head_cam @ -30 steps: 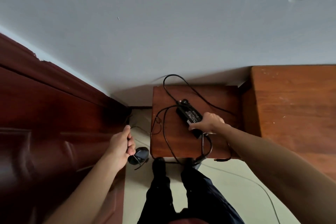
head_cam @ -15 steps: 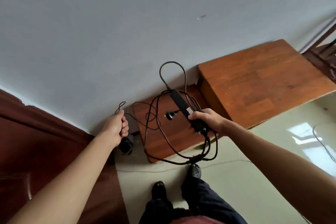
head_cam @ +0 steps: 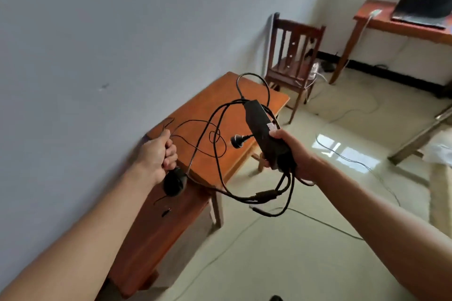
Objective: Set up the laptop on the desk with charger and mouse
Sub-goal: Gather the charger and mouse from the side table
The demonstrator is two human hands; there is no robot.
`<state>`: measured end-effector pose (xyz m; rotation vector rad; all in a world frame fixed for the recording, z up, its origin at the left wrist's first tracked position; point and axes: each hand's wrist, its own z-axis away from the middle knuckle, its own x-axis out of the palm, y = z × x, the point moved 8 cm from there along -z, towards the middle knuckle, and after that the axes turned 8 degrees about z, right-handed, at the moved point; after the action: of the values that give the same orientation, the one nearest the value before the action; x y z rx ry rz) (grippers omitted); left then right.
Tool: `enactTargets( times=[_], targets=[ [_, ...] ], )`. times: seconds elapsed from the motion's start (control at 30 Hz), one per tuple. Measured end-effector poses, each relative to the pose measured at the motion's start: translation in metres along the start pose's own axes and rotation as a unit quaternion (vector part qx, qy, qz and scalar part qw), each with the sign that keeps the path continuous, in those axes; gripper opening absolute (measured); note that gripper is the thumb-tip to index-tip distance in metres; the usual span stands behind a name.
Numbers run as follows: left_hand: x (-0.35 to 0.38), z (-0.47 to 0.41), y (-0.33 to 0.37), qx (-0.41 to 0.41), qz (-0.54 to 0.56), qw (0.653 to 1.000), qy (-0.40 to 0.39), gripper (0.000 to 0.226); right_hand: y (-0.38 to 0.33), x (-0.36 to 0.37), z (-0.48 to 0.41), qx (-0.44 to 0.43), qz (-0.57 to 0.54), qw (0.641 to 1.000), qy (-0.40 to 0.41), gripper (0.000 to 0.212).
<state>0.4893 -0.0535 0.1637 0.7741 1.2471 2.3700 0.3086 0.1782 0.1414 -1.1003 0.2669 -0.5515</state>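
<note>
My right hand (head_cam: 292, 151) grips the black charger brick (head_cam: 263, 131), held in the air with its cables looping below and its wall plug (head_cam: 236, 142) dangling at its left. My left hand (head_cam: 159, 154) is closed on the thin mouse cord, and the black mouse (head_cam: 175, 182) hangs just under the fist. Far off at the top right, the open black laptop (head_cam: 426, 0) sits on a red-brown desk (head_cam: 381, 21).
Low wooden tables (head_cam: 203, 110) stand along the grey wall under my hands. A wooden chair (head_cam: 292, 56) stands beyond them. Loose cables trail over the glossy floor (head_cam: 342, 154). A metal frame leg is at the right edge.
Both hands have lifted the charger and the mouse off the low table, and my view has swung right toward the chair and the desk with the laptop.
</note>
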Motion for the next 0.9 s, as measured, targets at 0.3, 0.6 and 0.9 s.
enactTargets(
  times=[0.3, 0.6, 0.9],
  targets=[
    [0.259, -0.047, -0.071, -0.06, -0.046, 0.992, -0.103, 0.043, 0.024, -0.235, 0.07, 0.006, -0.065, 0.987, 0.147, 0.043],
    [0.477, -0.133, -0.128, -0.108, -0.092, 0.969, -0.204, 0.042, 0.038, -0.425, 0.066, 0.015, -0.121, 0.953, 0.277, 0.059],
    [0.692, -0.236, -0.124, -0.115, -0.181, 0.936, -0.28, 0.043, -0.005, -0.616, 0.023, -0.009, -0.164, 0.913, 0.372, 0.053]
  ],
)
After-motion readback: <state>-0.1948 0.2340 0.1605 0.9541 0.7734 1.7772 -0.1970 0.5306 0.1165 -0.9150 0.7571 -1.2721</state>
